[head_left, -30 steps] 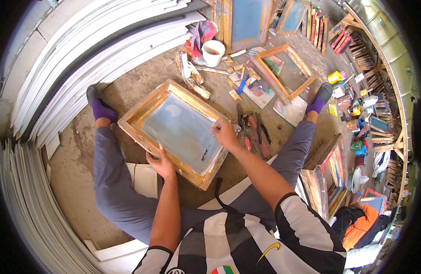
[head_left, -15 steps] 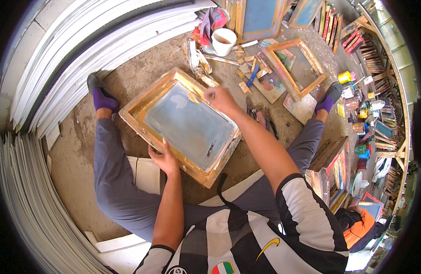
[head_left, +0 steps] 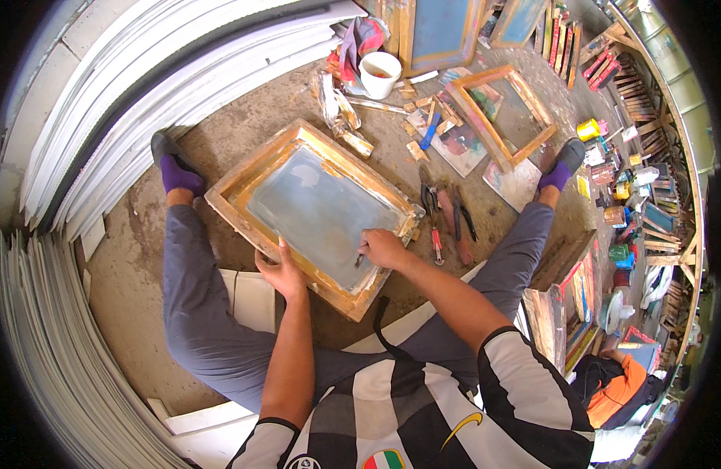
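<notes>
A wooden screen-printing frame (head_left: pixel 259 147) with grey-blue mesh (head_left: pixel 313 207) lies tilted between my legs. Brown tape or residue borders the mesh. My left hand (head_left: pixel 284 275) grips the frame's near left side, its thumb over the rim. Over the near right corner of the mesh, my right hand (head_left: pixel 382 248) is closed in a pinch on a small dark tool (head_left: pixel 360 259). Most of that tool is hidden by the fingers, so its kind does not show. A crumpled strip of peeled tape (head_left: pixel 356 144) rests on the floor just beyond the frame.
Pliers (head_left: pixel 431 199) and other hand tools lie right of the frame. Farther off are a blue-handled tool (head_left: pixel 431 131), an empty wooden frame (head_left: pixel 486 144) and a white bucket (head_left: pixel 380 74). White boards (head_left: pixel 141 117) are stacked at left; paint containers (head_left: pixel 615 217) line the right.
My right hand has come back from the frame's far edge to the near right mesh, where it now holds the dark tool that lay there. My left hand stays put.
</notes>
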A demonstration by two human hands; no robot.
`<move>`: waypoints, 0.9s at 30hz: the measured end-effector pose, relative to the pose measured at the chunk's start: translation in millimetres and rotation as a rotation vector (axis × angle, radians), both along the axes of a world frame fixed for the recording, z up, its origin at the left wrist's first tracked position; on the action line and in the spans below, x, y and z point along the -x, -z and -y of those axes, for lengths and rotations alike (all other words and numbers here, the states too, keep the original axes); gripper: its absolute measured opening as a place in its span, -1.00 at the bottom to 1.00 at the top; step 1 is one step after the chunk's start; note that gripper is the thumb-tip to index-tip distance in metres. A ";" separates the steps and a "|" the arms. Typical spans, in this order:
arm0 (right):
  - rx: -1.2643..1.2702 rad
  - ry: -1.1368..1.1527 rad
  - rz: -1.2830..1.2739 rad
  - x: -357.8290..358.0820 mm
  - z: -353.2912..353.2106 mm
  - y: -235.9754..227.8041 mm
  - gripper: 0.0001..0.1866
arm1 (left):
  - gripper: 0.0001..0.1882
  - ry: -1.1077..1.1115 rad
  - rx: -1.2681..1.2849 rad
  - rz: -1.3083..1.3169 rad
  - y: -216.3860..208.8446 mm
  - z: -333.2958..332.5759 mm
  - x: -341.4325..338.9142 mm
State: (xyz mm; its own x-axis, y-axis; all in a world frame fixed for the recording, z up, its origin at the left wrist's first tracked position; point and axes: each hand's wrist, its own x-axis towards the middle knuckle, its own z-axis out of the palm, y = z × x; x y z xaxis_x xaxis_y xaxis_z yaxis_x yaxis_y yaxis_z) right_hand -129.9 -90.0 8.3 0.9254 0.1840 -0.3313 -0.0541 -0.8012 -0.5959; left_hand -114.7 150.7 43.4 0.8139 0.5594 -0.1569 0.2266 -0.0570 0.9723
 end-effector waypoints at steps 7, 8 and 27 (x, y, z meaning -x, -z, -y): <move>0.033 0.022 -0.050 -17.0 -1.8 -16.7 -0.84 | -0.14 -0.005 0.017 0.046 6.4 -0.7 0.8; 0.061 0.053 -0.084 -16.6 -3.5 -19.4 -0.83 | -0.14 -0.004 0.023 0.039 6.0 0.1 1.0; -0.689 0.773 0.492 -178.6 39.8 18.3 -0.80 | -0.21 -0.003 0.084 -0.027 -10.5 5.3 -0.1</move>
